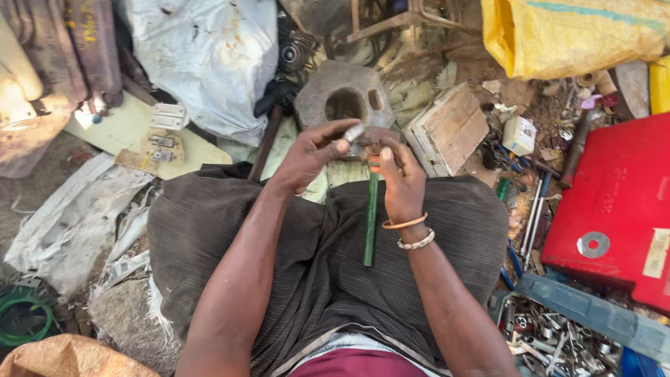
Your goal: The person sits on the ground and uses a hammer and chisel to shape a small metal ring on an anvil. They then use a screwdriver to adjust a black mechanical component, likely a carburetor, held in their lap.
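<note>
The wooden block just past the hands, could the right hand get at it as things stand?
Probably not right away: the right hand is busy, its fingers closed on a green-handled tool. The wooden block itself lies uncovered, with nothing between them.

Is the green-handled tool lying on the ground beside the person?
No, the right hand holds the green-handled tool above the lap.

Both hands' fingers [391, 150] hide the green-handled tool's [370, 216] head; small metal part [354, 132] blurred.
</note>
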